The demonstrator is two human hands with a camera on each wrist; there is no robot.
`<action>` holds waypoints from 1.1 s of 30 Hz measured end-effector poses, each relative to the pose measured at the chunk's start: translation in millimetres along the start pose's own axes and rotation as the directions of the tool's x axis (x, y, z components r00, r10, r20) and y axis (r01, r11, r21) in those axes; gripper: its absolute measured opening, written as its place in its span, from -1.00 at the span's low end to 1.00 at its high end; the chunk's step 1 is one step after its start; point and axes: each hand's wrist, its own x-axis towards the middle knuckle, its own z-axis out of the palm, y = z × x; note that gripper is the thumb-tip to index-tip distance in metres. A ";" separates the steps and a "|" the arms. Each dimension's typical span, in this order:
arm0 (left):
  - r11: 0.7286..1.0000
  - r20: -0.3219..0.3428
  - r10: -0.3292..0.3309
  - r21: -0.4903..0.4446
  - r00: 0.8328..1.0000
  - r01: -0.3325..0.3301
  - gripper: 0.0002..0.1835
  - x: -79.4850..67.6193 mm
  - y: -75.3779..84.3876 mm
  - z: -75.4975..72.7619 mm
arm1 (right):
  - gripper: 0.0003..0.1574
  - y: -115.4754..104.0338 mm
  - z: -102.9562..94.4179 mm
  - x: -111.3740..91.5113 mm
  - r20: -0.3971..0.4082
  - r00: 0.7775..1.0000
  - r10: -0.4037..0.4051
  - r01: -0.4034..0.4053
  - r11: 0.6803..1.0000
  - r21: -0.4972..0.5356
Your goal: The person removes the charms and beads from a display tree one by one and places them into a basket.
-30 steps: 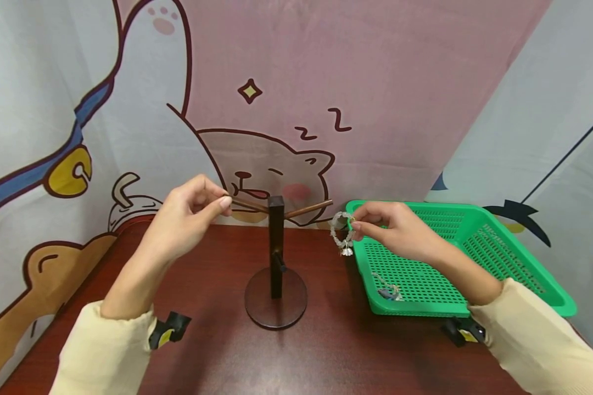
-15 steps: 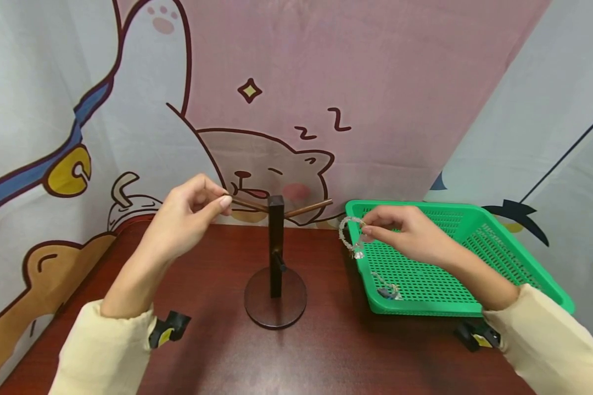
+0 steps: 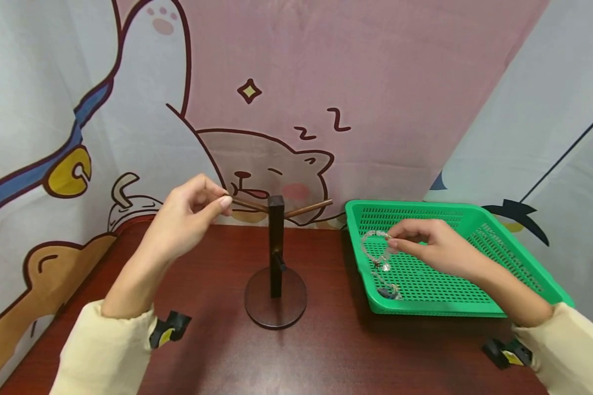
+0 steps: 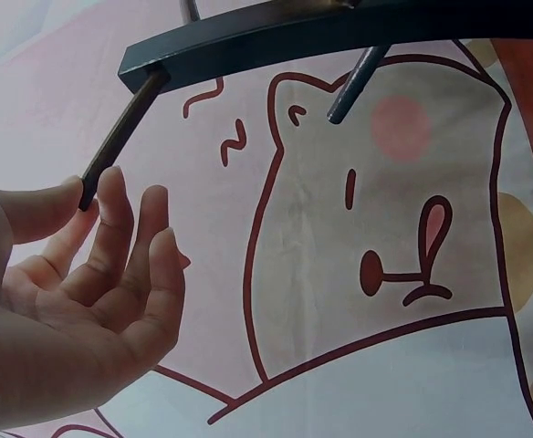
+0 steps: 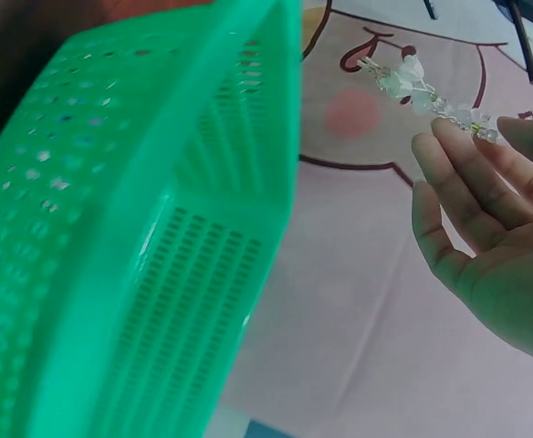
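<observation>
Between thumb and index finger, my left hand (image 3: 185,219) pinches the tip of the left upper peg (image 4: 120,132) of a dark wooden jewelry stand (image 3: 275,247). That stand has a round base, an upright post and a matching right peg (image 3: 308,209), which is bare. Over the left part of a green plastic basket (image 3: 524,247), my right hand (image 3: 435,247) pinches a clear beaded bracelet (image 3: 364,247) by its upper right side. The bracelet hangs as a ring with a pale flower-like charm at the bottom. In the right wrist view the same bracelet (image 5: 422,96) appears nearly edge-on.
Another bracelet with a blue-grey charm (image 3: 388,293) lies in the basket's near left corner. A short lower peg (image 3: 279,262) juts from the post toward me. Behind the reddish-brown table (image 3: 202,340) hangs a cartoon-printed curtain (image 3: 375,82).
My right hand has moved right and down with the bracelet, from beside the basket's left rim to over its inside. The left hand and the stand have stayed in place.
</observation>
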 end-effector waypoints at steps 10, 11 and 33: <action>1.000 0.004 -0.013 -0.004 1.000 0.013 -0.86 -0.7 0.5 0.2 | -0.83 28.2 -3.0 -29.5 0.011 1.000 0.029 -0.029 1.000 -0.001; 1.000 0.005 -0.015 -0.004 1.000 0.015 -0.86 -0.8 0.5 0.2 | -0.82 30.9 -3.0 -32.6 0.015 0.999 0.028 -0.028 1.000 0.004; 1.000 0.010 -0.023 0.004 1.000 0.023 -0.86 -2.1 0.5 1.3 | -0.84 66.3 11.2 -66.0 0.116 0.992 0.054 -0.067 0.992 0.106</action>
